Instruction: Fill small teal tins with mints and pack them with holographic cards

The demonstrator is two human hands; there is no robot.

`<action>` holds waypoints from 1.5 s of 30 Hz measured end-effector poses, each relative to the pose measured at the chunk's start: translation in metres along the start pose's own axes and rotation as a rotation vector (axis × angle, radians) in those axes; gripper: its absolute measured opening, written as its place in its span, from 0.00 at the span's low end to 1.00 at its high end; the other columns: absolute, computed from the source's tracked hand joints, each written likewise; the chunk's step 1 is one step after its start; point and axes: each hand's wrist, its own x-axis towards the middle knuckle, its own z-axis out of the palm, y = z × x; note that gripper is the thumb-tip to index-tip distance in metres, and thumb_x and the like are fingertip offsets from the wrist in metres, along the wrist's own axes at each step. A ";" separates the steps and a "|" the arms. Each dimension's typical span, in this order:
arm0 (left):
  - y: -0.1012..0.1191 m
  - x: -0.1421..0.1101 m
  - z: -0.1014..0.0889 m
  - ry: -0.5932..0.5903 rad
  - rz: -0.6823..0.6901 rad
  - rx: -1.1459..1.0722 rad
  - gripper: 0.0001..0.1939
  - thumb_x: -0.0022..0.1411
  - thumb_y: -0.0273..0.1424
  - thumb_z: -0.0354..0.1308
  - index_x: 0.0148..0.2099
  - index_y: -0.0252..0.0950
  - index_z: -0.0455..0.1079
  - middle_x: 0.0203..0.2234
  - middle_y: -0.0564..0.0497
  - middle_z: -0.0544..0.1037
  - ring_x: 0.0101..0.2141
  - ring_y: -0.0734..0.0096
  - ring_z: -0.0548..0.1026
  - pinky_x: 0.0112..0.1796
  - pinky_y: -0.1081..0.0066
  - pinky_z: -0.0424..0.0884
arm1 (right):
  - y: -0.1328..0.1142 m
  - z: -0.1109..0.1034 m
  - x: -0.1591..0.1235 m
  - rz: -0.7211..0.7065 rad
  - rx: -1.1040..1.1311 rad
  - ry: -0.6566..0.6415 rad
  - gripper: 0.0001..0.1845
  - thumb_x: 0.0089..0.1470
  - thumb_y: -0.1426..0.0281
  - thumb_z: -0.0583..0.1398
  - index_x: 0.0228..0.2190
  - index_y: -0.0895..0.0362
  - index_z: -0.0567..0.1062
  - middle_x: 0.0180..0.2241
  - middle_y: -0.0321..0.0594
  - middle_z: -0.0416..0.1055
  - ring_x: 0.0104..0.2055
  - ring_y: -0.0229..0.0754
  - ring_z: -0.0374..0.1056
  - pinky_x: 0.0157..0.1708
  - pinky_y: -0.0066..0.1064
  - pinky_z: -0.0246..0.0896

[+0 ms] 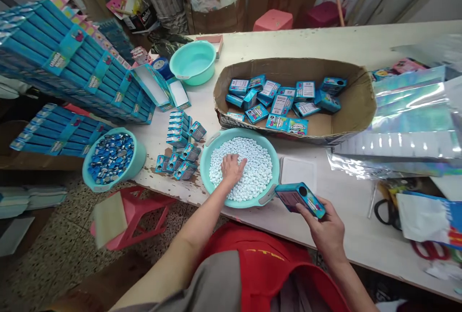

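Observation:
My left hand (231, 168) is sunk into a teal basin (212, 146) full of small pale-blue pellets (256, 168), its fingers curled down among them. Whether it holds any I cannot make out. My right hand (325, 228) grips a small blue printed box (299, 199) just right of the basin, above the white table (346, 196). The box's end with a round hole faces up and right.
A cardboard tray (361, 100) of the same blue boxes lies behind the basin. More boxes (180, 143) stand left of it. A teal bowl of blue-silver discs (110, 158) sits on a red stool (133, 216). Flat blue cartons (72, 62) are stacked left; holographic sheets (411, 110) and scissors (386, 211) lie right.

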 end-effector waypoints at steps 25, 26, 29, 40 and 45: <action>0.077 -0.023 -0.083 -0.097 -0.166 -1.699 0.13 0.46 0.36 0.63 0.29 0.36 0.63 0.21 0.56 0.69 0.20 0.76 0.71 0.22 0.76 0.65 | -0.044 0.078 0.026 -0.630 -0.304 -0.237 0.17 0.53 0.56 0.59 0.39 0.54 0.71 0.35 0.43 0.72 0.39 0.49 0.69 0.37 0.38 0.63; 0.078 -0.022 -0.083 -0.053 -0.176 -1.712 0.13 0.46 0.36 0.63 0.29 0.36 0.63 0.21 0.57 0.69 0.21 0.76 0.71 0.23 0.75 0.66 | -0.045 0.083 0.026 -0.650 -0.305 -0.243 0.16 0.53 0.56 0.59 0.39 0.54 0.71 0.36 0.43 0.72 0.39 0.50 0.68 0.37 0.38 0.63; 0.075 -0.017 -0.083 0.048 -0.191 -1.719 0.14 0.46 0.37 0.64 0.28 0.35 0.62 0.22 0.57 0.69 0.20 0.77 0.71 0.23 0.75 0.67 | -0.049 0.093 0.026 -0.699 -0.297 -0.268 0.15 0.53 0.58 0.59 0.39 0.54 0.72 0.36 0.43 0.72 0.40 0.50 0.68 0.37 0.38 0.63; 0.073 -0.006 -0.084 0.141 -0.279 -1.628 0.20 0.44 0.42 0.66 0.33 0.36 0.63 0.22 0.56 0.71 0.18 0.77 0.71 0.22 0.75 0.66 | -0.066 0.097 0.035 -0.628 -0.207 -0.320 0.17 0.51 0.57 0.61 0.39 0.54 0.73 0.36 0.42 0.73 0.40 0.49 0.69 0.38 0.38 0.63; 0.076 -0.006 -0.085 0.134 -0.259 -1.617 0.20 0.46 0.44 0.65 0.30 0.36 0.61 0.17 0.60 0.66 0.16 0.78 0.70 0.21 0.78 0.64 | -0.062 0.099 0.038 -0.588 -0.151 -0.342 0.21 0.49 0.52 0.61 0.38 0.54 0.74 0.35 0.42 0.73 0.39 0.49 0.70 0.38 0.38 0.63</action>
